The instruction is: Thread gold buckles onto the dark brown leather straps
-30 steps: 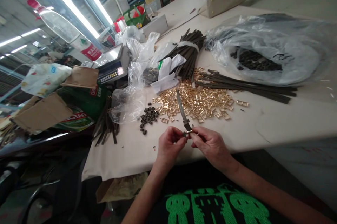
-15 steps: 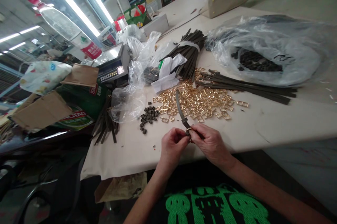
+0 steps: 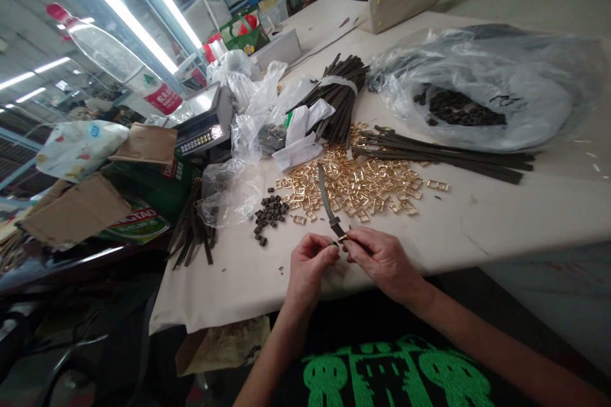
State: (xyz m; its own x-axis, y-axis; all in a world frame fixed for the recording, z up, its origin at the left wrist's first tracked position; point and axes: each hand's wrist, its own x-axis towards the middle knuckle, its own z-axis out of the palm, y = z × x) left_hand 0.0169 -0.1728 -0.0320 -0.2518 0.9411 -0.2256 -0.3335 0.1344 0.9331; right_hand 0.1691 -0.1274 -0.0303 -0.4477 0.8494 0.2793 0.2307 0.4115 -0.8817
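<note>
A worker's left hand (image 3: 308, 265) and right hand (image 3: 383, 260), fingers closed on the near end of a dark strap (image 3: 325, 192) above the tabletop (image 3: 482, 219), would do best pinching close and steady.

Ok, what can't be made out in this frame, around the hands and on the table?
Head view only:
- The small part pinched by the left hand at the strap end: too small, fingers cover it.
- How the right hand grips the strap: hidden under its fingers.
- Dark pieces in the plastic bag: blurred by the film.
- The weighing scale readout: too small.
</note>
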